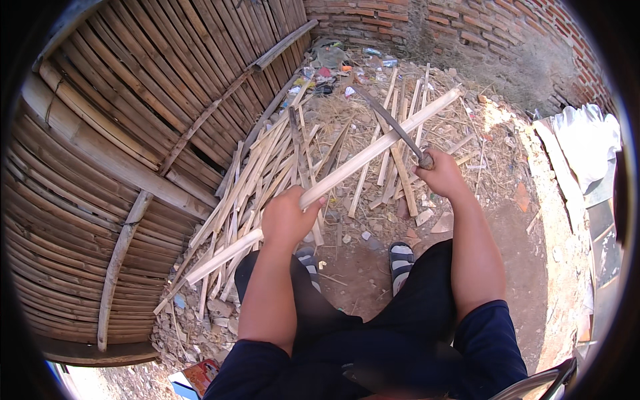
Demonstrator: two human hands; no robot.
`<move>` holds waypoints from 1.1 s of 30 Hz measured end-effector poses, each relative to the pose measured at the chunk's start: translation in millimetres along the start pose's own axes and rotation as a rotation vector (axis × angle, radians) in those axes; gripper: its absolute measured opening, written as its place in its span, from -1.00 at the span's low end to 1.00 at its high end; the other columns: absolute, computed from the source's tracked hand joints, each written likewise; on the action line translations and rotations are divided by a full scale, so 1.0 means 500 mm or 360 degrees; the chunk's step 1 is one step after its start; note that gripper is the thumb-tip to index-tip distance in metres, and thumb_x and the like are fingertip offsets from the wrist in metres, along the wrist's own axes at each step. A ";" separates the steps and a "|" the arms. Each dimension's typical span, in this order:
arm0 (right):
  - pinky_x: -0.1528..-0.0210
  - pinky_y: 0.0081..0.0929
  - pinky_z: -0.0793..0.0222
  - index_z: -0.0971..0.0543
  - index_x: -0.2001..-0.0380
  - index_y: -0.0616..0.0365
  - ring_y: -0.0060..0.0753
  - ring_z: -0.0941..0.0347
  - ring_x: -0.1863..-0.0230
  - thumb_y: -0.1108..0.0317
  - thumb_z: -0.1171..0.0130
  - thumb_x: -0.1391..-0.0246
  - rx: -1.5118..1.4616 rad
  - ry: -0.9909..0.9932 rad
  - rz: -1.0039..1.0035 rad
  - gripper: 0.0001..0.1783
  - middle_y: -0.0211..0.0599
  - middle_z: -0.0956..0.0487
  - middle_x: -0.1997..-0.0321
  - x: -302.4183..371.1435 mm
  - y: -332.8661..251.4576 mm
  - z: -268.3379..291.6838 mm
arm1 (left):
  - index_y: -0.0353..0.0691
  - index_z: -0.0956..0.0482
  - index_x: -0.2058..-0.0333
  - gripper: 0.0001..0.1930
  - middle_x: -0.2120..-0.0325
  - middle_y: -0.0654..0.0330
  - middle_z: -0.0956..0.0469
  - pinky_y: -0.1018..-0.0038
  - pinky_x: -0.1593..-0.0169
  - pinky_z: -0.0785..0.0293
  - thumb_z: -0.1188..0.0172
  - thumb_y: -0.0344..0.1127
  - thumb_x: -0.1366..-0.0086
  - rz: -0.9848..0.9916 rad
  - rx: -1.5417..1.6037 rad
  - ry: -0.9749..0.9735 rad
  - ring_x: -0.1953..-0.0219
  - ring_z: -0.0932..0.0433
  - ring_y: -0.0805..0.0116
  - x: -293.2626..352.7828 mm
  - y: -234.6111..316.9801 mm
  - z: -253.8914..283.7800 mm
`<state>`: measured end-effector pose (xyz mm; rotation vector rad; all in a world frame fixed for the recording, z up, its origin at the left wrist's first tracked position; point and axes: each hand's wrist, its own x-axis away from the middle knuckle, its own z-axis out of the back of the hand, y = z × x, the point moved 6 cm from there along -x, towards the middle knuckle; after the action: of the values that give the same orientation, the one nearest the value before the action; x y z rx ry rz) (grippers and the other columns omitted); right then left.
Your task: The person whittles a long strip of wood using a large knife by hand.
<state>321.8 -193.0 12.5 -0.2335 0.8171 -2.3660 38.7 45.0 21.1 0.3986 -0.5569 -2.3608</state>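
Shaving a long bamboo slat (347,170) is the work seen here, and the slat is held slanting above the heap of strips (267,180), its far end rising toward the brick wall (467,33). The left hand (288,217) is clamped round the slat near its middle; the right hand (441,175) is closed on the handle of a long blade (390,123), which is laid across the slat's upper stretch. For a clean cut, the blade is best kept at a shallow angle and driven away from the left hand, toward the wall. The sandalled feet (400,260) are kept below the slat, well apart from the edge.
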 end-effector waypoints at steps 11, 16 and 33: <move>-0.03 0.00 -0.57 -0.70 0.13 0.18 0.23 -0.67 0.06 0.20 -0.48 -0.05 0.0192 -0.0384 0.0478 -0.62 0.15 -0.72 0.20 0.029 -0.102 -0.062 | -0.23 -0.70 0.28 -0.50 0.44 -0.08 -0.71 0.02 0.22 -0.59 -0.46 0.17 -0.27 -0.0072 0.0017 0.0057 0.33 -0.71 -0.16 -0.001 -0.017 -0.006; -0.02 0.00 -0.55 -0.69 0.11 0.21 0.24 -0.67 0.07 0.16 -0.49 -0.08 -0.0013 0.0142 0.0001 -0.59 0.15 -0.72 0.17 -0.009 0.007 0.005 | -0.23 -0.70 0.28 -0.50 0.45 -0.08 -0.70 0.01 0.22 -0.60 -0.46 0.17 -0.27 -0.0109 0.0035 0.0131 0.34 -0.71 -0.17 -0.006 -0.012 -0.008; 0.15 -0.06 -0.52 -0.68 0.22 0.18 0.08 -0.67 0.25 0.22 -0.51 -0.07 0.0105 0.0024 0.0323 -0.68 0.01 -0.67 0.36 -0.001 -0.031 -0.020 | -0.22 -0.72 0.25 -0.49 0.44 -0.05 -0.71 0.03 0.23 -0.60 -0.43 0.20 -0.29 -0.0090 0.0056 0.0090 0.33 -0.72 -0.14 -0.003 -0.015 -0.008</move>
<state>310.8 -178.1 14.1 -0.1001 0.7323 -2.2019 37.5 50.2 14.1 0.5018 -0.5685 -2.3884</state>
